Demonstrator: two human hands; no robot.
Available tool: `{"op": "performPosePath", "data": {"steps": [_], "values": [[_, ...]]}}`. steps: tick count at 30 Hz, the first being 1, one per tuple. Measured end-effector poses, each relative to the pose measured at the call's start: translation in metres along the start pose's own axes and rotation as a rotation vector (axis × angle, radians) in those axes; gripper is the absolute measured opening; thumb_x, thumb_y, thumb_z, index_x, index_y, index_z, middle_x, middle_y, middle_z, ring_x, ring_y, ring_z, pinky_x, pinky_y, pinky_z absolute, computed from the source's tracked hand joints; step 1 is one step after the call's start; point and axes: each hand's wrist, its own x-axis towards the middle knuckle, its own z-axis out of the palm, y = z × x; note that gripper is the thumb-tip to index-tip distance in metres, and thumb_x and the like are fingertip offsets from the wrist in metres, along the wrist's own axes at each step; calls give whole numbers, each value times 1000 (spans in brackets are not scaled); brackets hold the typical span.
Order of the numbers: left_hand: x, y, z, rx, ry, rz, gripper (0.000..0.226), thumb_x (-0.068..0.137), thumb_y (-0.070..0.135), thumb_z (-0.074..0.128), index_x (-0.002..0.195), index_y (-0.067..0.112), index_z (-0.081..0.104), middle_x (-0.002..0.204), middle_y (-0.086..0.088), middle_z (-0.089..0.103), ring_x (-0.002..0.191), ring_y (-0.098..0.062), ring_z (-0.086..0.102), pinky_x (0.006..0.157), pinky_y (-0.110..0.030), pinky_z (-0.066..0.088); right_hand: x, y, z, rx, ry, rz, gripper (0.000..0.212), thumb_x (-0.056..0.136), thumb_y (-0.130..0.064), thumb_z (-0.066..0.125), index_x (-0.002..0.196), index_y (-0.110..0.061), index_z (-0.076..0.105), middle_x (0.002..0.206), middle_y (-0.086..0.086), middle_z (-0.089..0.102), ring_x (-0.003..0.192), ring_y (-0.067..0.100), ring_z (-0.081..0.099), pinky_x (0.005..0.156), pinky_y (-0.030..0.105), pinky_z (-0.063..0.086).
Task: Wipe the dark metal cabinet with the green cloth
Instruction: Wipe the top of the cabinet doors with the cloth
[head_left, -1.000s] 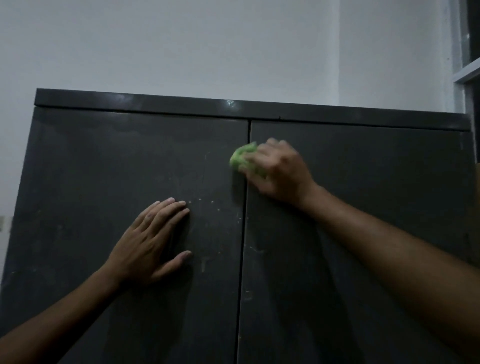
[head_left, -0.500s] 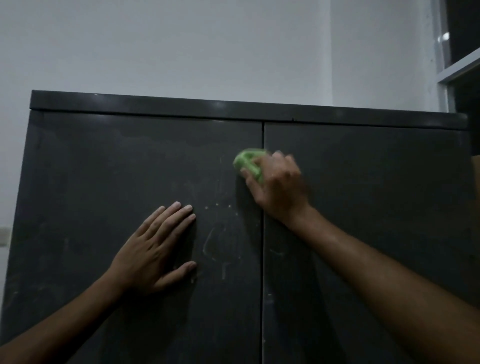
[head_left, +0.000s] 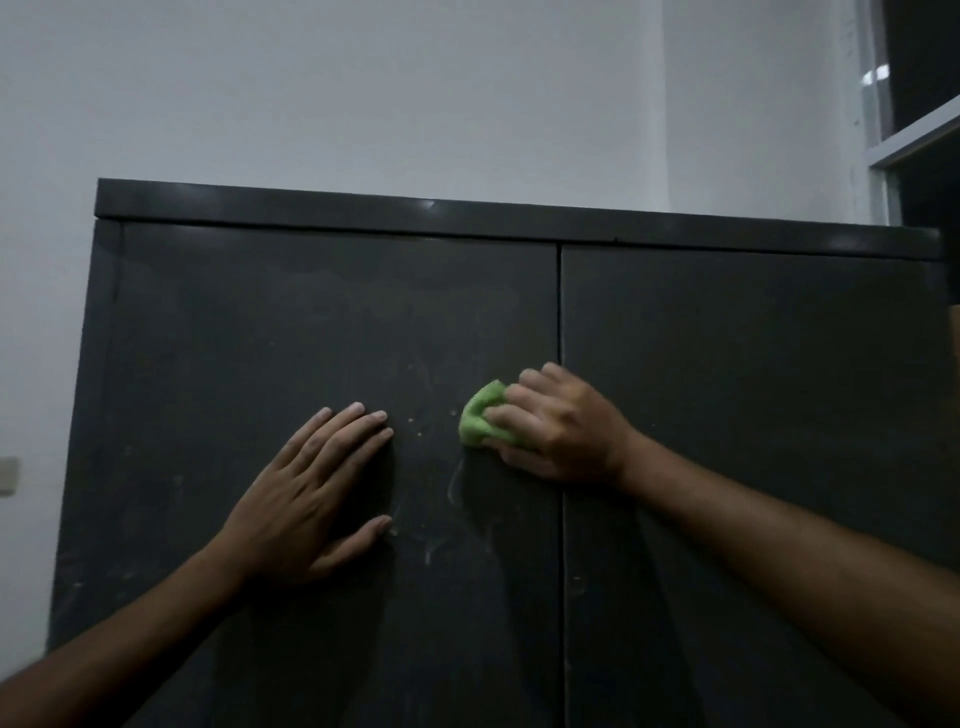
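A dark metal cabinet (head_left: 753, 364) with two closed doors fills most of the view. My right hand (head_left: 558, 428) grips a bunched green cloth (head_left: 480, 421) and presses it against the left door, just left of the seam between the doors. My left hand (head_left: 311, 493) lies flat on the left door, fingers straight and spread, a short way left of the cloth. Pale smears and specks mark the door between and below the two hands.
A white wall (head_left: 363, 88) rises behind the cabinet. A window frame (head_left: 883, 145) stands at the upper right. A pale wall fitting (head_left: 8, 473) sits at the far left edge.
My right hand has slid the cloth down and slightly left along the left door near the seam. My left hand stays pressed flat in the same spot on the door.
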Motion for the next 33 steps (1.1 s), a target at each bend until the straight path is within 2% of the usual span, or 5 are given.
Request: {"op": "performPosePath", "data": {"steps": [12,17,22,28,33], "values": [[-5,-15,7,31,2,23,82,96,64,39,156,9,28,164,-10,24,154,-24,15,126,-41,9,36,8,2,-6,27,8,28,92,-34,64,96,-7,71,85,12,65,72,29,57,63,38,43],[-6,-14,7,25,20,20,82,96,64,40,155,8,29,164,-9,25,154,-24,16,126,-41,11,64,32,0,-120,361,739,27,92,-33,64,95,-7,69,86,14,67,78,34,60,69,40,45],[-7,-16,8,27,17,33,81,96,64,39,155,9,30,163,-10,25,154,-24,15,127,-39,7,50,-8,13,39,17,19,29,95,-35,61,100,-9,69,88,10,66,74,24,55,65,36,41],[-8,-17,7,7,37,30,79,97,63,40,154,8,33,163,-9,26,154,-23,16,126,-39,9,80,11,8,-79,370,754,27,93,-32,63,95,-6,70,84,14,67,75,34,60,68,40,45],[-18,-23,-2,-108,91,29,70,94,55,50,145,7,47,155,-12,39,150,-24,27,125,-38,18,67,-28,14,32,6,21,30,97,-34,57,97,-6,69,84,11,65,71,26,56,63,37,43]]}}
